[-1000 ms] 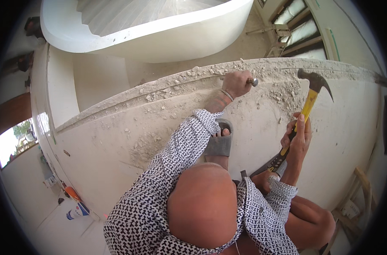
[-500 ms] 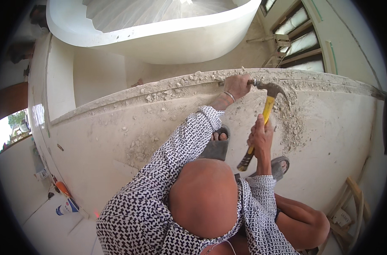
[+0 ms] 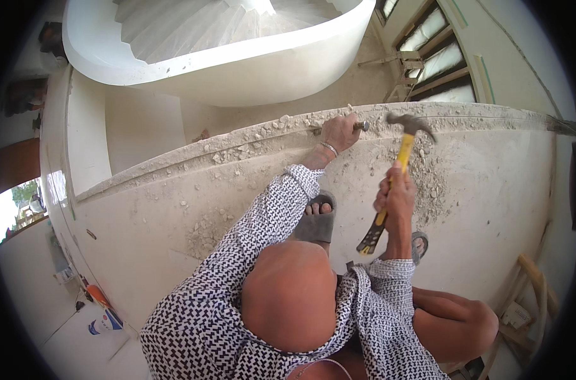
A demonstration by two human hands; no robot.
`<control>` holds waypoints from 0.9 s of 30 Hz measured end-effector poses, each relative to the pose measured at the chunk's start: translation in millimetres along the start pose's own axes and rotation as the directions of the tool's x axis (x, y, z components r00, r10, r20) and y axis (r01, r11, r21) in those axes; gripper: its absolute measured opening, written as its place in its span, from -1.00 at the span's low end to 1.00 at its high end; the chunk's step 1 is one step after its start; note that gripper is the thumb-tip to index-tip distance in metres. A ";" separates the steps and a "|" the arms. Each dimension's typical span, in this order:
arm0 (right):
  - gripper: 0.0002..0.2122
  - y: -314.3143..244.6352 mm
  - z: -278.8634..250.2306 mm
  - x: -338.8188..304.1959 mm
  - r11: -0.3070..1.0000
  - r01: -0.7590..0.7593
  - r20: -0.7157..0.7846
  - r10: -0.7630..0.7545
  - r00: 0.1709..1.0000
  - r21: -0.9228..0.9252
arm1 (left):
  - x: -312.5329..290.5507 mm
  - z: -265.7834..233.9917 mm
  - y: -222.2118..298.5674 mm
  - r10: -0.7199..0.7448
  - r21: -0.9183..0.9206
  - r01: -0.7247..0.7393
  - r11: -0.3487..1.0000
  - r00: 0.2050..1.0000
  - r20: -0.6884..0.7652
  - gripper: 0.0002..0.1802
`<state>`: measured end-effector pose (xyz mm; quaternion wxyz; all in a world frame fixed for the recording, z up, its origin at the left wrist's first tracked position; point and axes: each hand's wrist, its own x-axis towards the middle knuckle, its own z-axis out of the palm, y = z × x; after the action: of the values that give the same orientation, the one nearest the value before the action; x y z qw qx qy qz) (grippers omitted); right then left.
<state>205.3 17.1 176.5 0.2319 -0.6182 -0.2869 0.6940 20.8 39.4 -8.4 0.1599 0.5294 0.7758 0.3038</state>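
Note:
My left hand (image 3: 340,132) is closed around a chisel (image 3: 362,126), held almost level along the edge of the floor. Its round metal end sticks out to the right of my fist, while most of its shaft is hidden by my fingers. To the right, my right hand (image 3: 395,193) grips a claw hammer (image 3: 404,152) by its yellow and black handle. The hammer's head is raised apart from the chisel, with its claw pointing right. Broken rubble (image 3: 237,152) lies along the chipped ledge (image 3: 174,163) around my left hand.
More debris (image 3: 433,190) is scattered right of the hammer. Beyond the ledge, a curved white wall (image 3: 237,69) encloses a spiral stair (image 3: 193,28) on a lower level. A wooden frame (image 3: 533,278) stands at right. At lower left are an orange-handled tool (image 3: 98,295) and a white-and-blue packet (image 3: 104,324).
The hammer's head has moved away to the right from the chisel's end, where it was touching or very close. My left hand still holds the chisel at the ledge. The view has shifted slightly.

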 end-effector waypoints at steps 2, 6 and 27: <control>-0.71 -24.3 -10.0 -4.1 0.959 0.268 -0.117 -0.257 0.959 0.095 | -0.8 -2.1 -4.0 0.000 -0.019 0.001 1.000 1.000 0.015 -0.76; -0.73 10.7 2.2 14.4 0.848 0.471 -0.263 -0.410 0.873 0.243 | 4.2 3.7 3.4 0.015 -0.006 -0.015 1.000 0.999 0.034 -0.71; -0.72 1.5 -16.1 26.0 0.844 0.428 -0.221 -0.373 0.901 0.324 | -2.7 -1.9 -12.2 -0.056 0.047 0.053 0.997 0.996 0.069 -0.68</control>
<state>218.0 35.3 155.5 0.5033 -0.5405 -0.2578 0.6230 11.9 33.3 -15.0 0.1831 0.5218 0.7906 0.2630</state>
